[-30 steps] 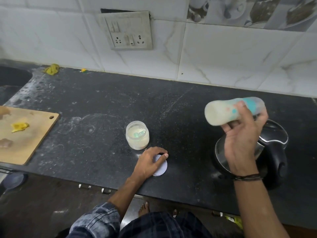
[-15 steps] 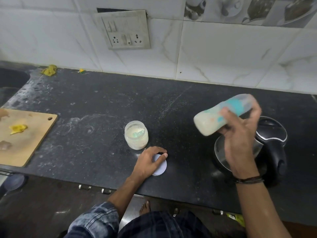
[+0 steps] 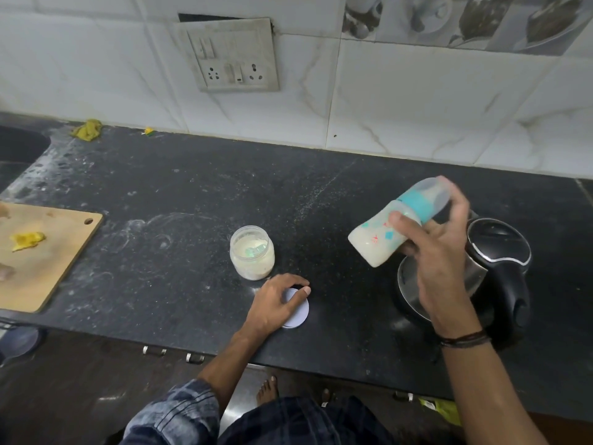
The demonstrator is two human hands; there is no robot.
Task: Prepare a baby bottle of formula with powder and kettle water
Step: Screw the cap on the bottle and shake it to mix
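Observation:
My right hand (image 3: pixel 439 248) grips a capped baby bottle (image 3: pixel 378 242) with a teal collar, full of milky liquid, tilted with its base down-left above the counter. Just right of it stands a black and steel kettle (image 3: pixel 494 252), partly hidden by my wrist. An open jar of formula powder (image 3: pixel 252 253) with a pale scoop inside stands mid-counter. Below it, my left hand (image 3: pixel 276 303) rests with curved fingers over the jar's white lid (image 3: pixel 298 311), which lies flat on the counter.
A wooden cutting board (image 3: pixel 48 258) with yellow scraps lies at the left counter edge. A yellow rag (image 3: pixel 87 130) sits by the tiled wall, near a dark sink (image 3: pixel 19 149). A wall socket panel (image 3: pixel 231 56) hangs above. Powder dusts the black counter (image 3: pixel 179 200).
The bottle has swung in my right hand from nearly level to base-down at the left, dropping lower. My left hand has stayed on the lid.

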